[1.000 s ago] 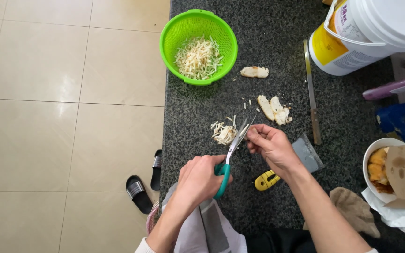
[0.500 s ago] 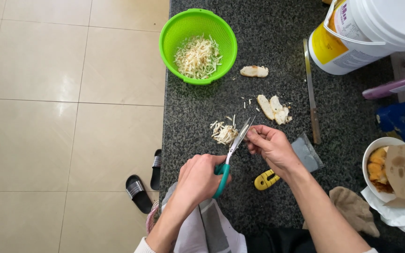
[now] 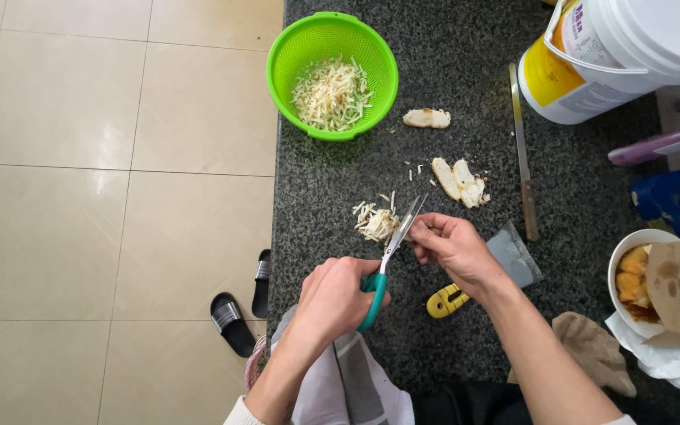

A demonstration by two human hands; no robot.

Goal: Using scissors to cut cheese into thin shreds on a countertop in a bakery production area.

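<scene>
Head view, looking straight down on a dark speckled surface (image 3: pixel 466 79) beside a tiled floor (image 3: pixel 104 197).

Left hand (image 3: pixel 338 295) is closed around the teal handles of the scissors (image 3: pixel 391 252), fingers through the loops. Blades point up and away, slightly parted. Right hand (image 3: pixel 450 245) has fingertips pinched together just beside the blades, gripping something small and pale; too hidden to say what it is.

Shred pile (image 3: pixel 375 222) lies on the surface right at the blade tips, left of the right hand. Loose bits are scattered just above it.

Green basket (image 3: pixel 332 75) sits at the surface's left edge, well apart from the hands, with a heap of the same pale shreds inside.

Three pale chunks: one alone (image 3: pixel 426 118) near the basket, two (image 3: pixel 460 181) touching each other just above the right hand.

Long knife (image 3: pixel 522 157) lies lengthwise right of the chunks. Yellow-handled scraper (image 3: pixel 482 275) lies under the right wrist, partly covered.

White bucket (image 3: pixel 623 55) with a yellow label at top right. White bowl (image 3: pixel 655 283) at the right edge holds orange-brown food, brown paper over part of it. Brown cloth (image 3: pixel 592 350) near the right forearm.

Black sandals (image 3: pixel 242 303) on the floor next to the surface.
</scene>
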